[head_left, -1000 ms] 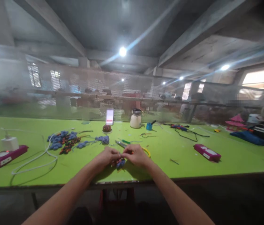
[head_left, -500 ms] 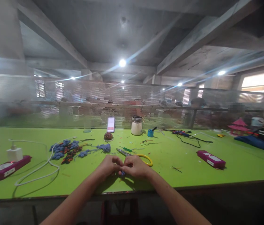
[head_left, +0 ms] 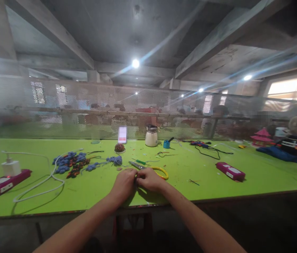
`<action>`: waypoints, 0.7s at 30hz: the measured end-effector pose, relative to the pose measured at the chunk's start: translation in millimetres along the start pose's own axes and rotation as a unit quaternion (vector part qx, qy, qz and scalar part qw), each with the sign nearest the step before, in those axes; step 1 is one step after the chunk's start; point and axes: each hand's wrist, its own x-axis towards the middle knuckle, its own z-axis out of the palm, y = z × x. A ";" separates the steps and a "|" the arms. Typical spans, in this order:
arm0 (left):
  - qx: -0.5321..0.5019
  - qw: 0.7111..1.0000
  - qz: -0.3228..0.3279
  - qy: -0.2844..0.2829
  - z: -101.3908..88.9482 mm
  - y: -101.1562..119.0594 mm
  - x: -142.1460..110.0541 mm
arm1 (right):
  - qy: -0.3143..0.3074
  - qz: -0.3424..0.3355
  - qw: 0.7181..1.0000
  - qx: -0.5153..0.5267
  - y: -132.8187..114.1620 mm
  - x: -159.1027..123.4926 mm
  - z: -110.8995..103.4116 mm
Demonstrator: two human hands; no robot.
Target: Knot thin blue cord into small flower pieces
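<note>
My left hand (head_left: 124, 182) and my right hand (head_left: 152, 180) meet low over the table's front part, fingers closed and pinched together. The small blue yarn piece seen between them a moment ago is hidden by the fingers now. Just beyond my right hand lie scissors with yellow handles (head_left: 162, 173), their blades pointing to the far left. A green-handled crochet hook or similar thin tool (head_left: 140, 162) rests behind the blades. Left of it is a bundle of blue yarn (head_left: 115, 160), with blue knitted flower shapes (head_left: 65, 161) and dark orange-black ones (head_left: 77, 169) farther left.
On the green table (head_left: 190, 196) lie a purple power strip (head_left: 4, 182) with a white charger and cable, and another purple strip (head_left: 230, 171). At the back stand a phone (head_left: 122, 134), a yarn ball (head_left: 119, 148), a pale jug (head_left: 151, 137) and a blue pot (head_left: 166, 144).
My left hand has turned so its back faces up more, and the blue yarn piece has gone out of sight between the fingers. The whole view has shifted slightly.
</note>
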 end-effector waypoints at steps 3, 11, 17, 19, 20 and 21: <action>0.021 1.000 -0.006 -0.015 1.0 -1.3 0.9 | 0.009 0.021 0.999 0.029 -1.5 0.8 0.3; 0.042 0.999 0.000 0.014 4.3 -5.5 0.9 | 0.053 0.110 0.973 0.197 0.6 6.6 7.7; 0.032 0.999 0.002 0.043 4.7 -9.1 -3.2 | 0.012 0.092 0.977 0.193 2.1 8.3 4.5; 0.027 0.999 0.008 0.047 4.5 -10.2 -4.2 | 0.005 0.083 0.983 0.163 2.3 7.7 2.5; 0.025 0.998 0.011 0.048 4.4 -10.7 -4.6 | 0.006 0.079 0.986 0.150 2.3 7.3 1.7; 0.024 0.998 0.014 0.049 4.4 -11.2 -5.0 | 0.006 0.075 0.987 0.140 2.3 6.8 1.1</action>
